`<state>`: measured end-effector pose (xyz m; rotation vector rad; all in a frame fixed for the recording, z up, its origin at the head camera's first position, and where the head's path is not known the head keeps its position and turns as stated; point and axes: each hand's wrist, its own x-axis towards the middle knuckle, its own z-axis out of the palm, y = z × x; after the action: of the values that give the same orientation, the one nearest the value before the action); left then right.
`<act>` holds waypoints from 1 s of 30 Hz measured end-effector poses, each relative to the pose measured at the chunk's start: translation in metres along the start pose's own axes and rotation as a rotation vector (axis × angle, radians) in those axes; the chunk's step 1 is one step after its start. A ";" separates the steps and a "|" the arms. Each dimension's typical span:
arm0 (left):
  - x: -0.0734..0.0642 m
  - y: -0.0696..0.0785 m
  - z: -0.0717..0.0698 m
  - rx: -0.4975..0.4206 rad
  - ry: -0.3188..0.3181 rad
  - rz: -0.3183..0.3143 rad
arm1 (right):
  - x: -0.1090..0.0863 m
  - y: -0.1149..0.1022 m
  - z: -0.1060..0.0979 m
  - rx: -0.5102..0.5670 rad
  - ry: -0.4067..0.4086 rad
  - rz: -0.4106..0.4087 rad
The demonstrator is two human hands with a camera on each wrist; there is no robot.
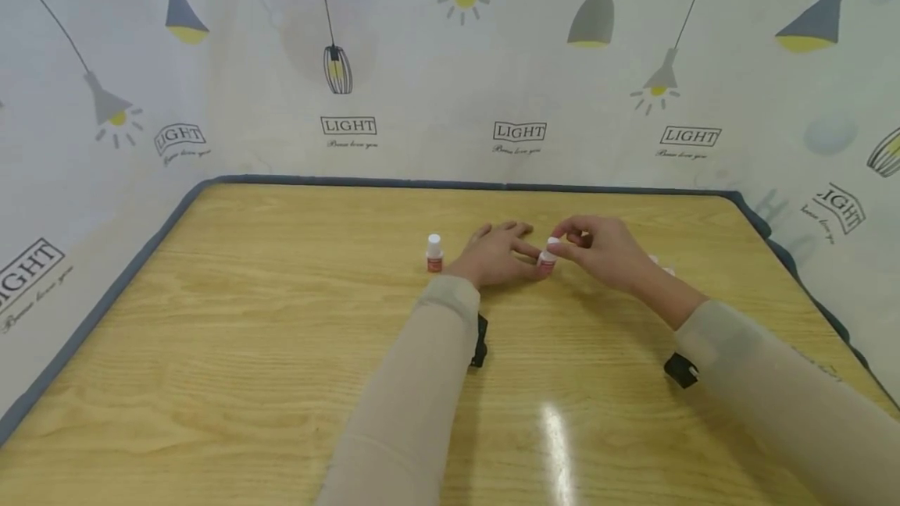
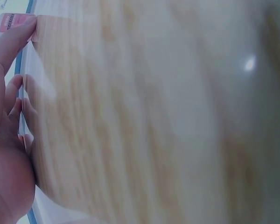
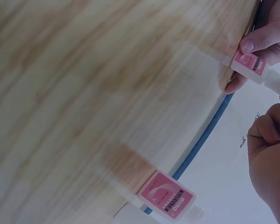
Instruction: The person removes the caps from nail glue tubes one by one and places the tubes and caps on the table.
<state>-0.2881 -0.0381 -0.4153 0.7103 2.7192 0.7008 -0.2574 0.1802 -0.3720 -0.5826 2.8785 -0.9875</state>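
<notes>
A small nail glue bottle with a pink label and white cap stands on the table between both hands. My left hand lies low over the table, its thumb and a finger pinching the bottle's lower part from either side. From above, my right hand pinches the white cap with thumb and fingertips. In the right wrist view the left thumb presses beside the label of this bottle. Left of the left hand stands another capped nail glue bottle.
Partly hidden behind the right wrist are small white bottle parts. Another pink-labelled bottle shows in the right wrist view. The wooden table meets a lamp-printed backdrop along a dark blue edge.
</notes>
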 end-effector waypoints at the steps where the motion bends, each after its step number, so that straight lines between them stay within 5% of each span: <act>1: 0.000 0.000 0.000 0.004 0.000 -0.002 | 0.000 0.000 0.000 0.007 -0.007 -0.007; 30: -0.002 0.002 -0.003 -0.029 -0.002 -0.005 | 0.001 0.000 -0.004 0.069 -0.088 0.053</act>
<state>-0.2861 -0.0388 -0.4116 0.6964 2.7028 0.7361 -0.2587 0.1820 -0.3685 -0.5276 2.7567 -1.0221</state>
